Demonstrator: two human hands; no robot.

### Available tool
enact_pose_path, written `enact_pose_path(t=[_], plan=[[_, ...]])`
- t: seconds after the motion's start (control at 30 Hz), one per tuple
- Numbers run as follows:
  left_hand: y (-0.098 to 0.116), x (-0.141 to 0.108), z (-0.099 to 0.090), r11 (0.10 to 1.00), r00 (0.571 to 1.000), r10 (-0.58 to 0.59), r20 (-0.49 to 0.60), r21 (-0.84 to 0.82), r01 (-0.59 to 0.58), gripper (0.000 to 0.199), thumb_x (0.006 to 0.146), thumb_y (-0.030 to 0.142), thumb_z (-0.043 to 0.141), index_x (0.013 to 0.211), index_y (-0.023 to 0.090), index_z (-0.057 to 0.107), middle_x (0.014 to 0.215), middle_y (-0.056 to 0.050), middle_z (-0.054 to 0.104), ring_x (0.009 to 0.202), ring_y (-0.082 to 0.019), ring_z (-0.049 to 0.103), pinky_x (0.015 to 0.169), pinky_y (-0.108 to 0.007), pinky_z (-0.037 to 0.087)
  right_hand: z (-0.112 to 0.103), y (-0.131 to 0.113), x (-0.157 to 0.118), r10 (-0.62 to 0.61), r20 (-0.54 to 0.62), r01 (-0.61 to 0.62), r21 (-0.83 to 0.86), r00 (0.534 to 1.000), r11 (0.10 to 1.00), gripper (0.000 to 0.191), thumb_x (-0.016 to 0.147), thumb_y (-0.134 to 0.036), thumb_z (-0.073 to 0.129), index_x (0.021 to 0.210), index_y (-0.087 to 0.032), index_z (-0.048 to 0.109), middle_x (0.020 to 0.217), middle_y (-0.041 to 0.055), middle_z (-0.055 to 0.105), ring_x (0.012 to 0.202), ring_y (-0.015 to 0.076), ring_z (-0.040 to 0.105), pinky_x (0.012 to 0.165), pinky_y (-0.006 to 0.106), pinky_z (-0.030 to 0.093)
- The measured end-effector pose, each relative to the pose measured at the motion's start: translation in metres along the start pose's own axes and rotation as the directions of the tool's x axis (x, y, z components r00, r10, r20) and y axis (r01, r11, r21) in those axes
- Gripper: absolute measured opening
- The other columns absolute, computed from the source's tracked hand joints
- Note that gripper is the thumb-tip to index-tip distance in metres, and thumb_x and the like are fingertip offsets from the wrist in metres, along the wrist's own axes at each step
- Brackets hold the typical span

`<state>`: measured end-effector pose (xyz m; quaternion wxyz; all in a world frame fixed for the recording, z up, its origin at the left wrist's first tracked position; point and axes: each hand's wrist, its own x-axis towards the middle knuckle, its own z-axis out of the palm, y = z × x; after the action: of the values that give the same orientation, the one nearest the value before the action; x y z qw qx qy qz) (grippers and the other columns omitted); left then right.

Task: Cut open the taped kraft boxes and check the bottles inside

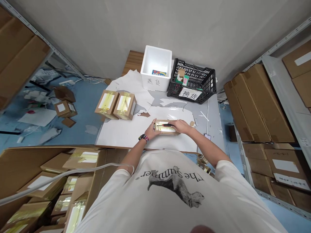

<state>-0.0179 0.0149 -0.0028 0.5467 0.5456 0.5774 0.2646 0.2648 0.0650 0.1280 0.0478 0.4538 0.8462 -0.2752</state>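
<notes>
Cardboard box (165,128), left hand (152,130), right hand (180,126), dark tool (168,125) half hidden

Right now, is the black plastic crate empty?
No, not empty: a small cardboard piece and a green-and-pink packet lie inside the black plastic crate.

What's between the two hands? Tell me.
In the head view, a taped cardboard box sits between the left hand and the right hand, with a dark, red-marked tool across its top.

A stockroom (steel shelves (285,90) stacked with cartons (255,106)).
</notes>
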Motion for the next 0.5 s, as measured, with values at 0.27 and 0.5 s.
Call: enact_pose_path(t=[0.27, 0.5], plan=[[-0.006, 0.001, 0.001, 1.0, 1.0, 0.015, -0.01, 0.009, -0.015, 0.138, 0.072, 0.047, 0.099, 0.187, 0.032, 0.024, 0.173, -0.018, 0.055, 0.111, -0.027, 0.074, 0.101, -0.039, 0.06, -0.004, 0.001, 0.005, -0.03, 0.012, 0.031, -0.059, 0.999, 0.998, 0.037, 0.111, -0.028, 0.06, 0.144, -0.032, 0.077, 0.133, 0.0067, 0.085, 0.11, 0.031, 0.079, 0.094, 0.035, 0.051], [-0.005, 0.0, -0.001, 0.997, 1.0, -0.017, -0.001, 0.069, 0.017, 0.138, 0.073, 0.048, 0.098, 0.187, 0.035, 0.022, 0.171, -0.015, 0.057, 0.101, -0.025, 0.074, 0.096, -0.038, 0.059, 0.0, -0.004, 0.021, 0.043, 0.045, -0.042, -0.043, 0.998, 0.998, 0.043, 0.107, -0.039, 0.071, 0.149, -0.03, 0.074, 0.109, 0.0092, 0.087, 0.102, 0.0333, 0.079, 0.094, 0.037, 0.05]])
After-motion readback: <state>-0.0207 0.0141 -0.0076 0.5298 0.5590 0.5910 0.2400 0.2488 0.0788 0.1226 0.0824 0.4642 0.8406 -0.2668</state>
